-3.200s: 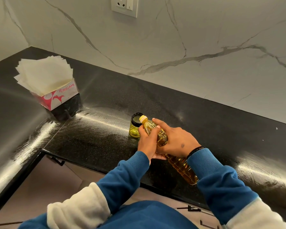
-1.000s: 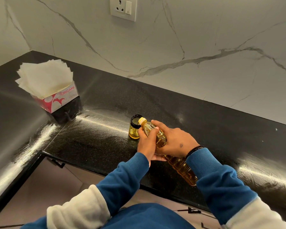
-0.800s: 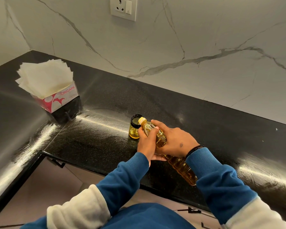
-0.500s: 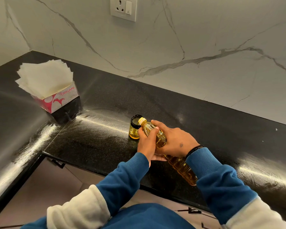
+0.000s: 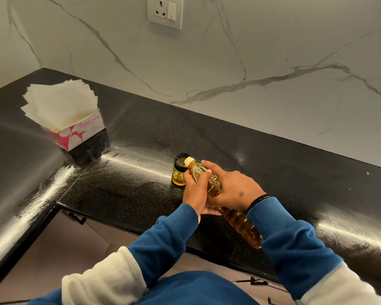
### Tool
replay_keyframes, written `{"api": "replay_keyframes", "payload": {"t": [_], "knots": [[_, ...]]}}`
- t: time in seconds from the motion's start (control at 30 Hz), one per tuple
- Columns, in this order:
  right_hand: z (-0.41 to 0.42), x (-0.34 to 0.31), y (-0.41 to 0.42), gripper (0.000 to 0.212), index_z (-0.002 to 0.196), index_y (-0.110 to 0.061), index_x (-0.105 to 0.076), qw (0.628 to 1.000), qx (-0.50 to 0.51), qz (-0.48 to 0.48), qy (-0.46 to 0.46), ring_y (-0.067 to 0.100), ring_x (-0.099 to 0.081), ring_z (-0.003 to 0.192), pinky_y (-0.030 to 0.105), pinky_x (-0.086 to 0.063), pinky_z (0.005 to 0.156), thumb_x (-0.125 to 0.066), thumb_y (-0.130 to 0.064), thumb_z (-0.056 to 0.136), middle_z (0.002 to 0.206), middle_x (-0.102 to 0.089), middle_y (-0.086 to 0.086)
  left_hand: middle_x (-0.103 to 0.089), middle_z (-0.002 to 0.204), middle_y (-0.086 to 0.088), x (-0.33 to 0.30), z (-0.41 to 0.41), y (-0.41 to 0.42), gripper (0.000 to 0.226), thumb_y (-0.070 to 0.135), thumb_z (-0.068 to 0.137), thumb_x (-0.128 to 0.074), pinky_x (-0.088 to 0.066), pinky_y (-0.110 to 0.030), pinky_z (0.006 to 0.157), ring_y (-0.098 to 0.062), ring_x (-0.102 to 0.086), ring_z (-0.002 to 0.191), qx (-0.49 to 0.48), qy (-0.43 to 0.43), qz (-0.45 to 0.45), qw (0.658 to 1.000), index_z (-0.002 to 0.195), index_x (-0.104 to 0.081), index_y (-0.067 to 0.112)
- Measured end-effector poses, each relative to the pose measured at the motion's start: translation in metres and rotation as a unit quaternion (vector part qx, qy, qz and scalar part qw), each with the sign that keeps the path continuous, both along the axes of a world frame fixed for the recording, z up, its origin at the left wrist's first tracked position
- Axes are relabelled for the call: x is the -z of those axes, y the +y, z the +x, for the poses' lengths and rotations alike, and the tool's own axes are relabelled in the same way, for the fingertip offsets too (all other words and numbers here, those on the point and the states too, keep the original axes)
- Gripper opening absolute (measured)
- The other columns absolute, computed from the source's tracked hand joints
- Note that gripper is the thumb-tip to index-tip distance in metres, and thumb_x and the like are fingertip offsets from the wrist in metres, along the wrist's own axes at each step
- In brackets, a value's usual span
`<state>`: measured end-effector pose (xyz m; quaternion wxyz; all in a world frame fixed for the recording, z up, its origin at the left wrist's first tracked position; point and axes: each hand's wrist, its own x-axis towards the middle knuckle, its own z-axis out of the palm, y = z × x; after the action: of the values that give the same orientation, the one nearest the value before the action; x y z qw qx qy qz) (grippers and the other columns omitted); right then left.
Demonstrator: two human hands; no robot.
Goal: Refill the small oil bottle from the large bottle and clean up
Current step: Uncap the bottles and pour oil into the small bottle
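Head view shows us at a glossy black stone countertop where it turns a corner. Both our hands curl round the large clear plastic bottle of golden oil, tilted with its base over the near edge and its yellow-collared neck at the mouth of the small round glass jar of oil. Our left hand wraps the neck just beside the jar; our right hand grips the shoulder from above. The jar stands upright, well in from the near edge. Far left, a pink-and-white tissue box sits well apart, open counter between. Right of our hands the counter runs bare toward the white marble wall.
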<state>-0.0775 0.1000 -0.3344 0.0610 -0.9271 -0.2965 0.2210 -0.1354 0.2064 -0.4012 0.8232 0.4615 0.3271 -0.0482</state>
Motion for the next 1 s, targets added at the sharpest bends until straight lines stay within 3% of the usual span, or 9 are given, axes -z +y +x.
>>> {"api": "replay_keyframes", "payload": {"t": [1.0], "knots": [[0.0004,0.0033,-0.0021,0.107,0.145,-0.062,0.002,1.000,0.004,0.000,-0.008,0.020,-0.066,0.103,0.041,-0.058,0.089,-0.075,-0.057,0.072,0.127,-0.065,0.001,-0.050,0.134,-0.008,-0.0002,-0.0015,-0.0011,0.058,0.057,0.078,-0.066,-0.059,-0.061,0.057,-0.041,-0.061,0.108,-0.001,-0.005,-0.007,1.000,0.127,-0.034,0.062]]}}
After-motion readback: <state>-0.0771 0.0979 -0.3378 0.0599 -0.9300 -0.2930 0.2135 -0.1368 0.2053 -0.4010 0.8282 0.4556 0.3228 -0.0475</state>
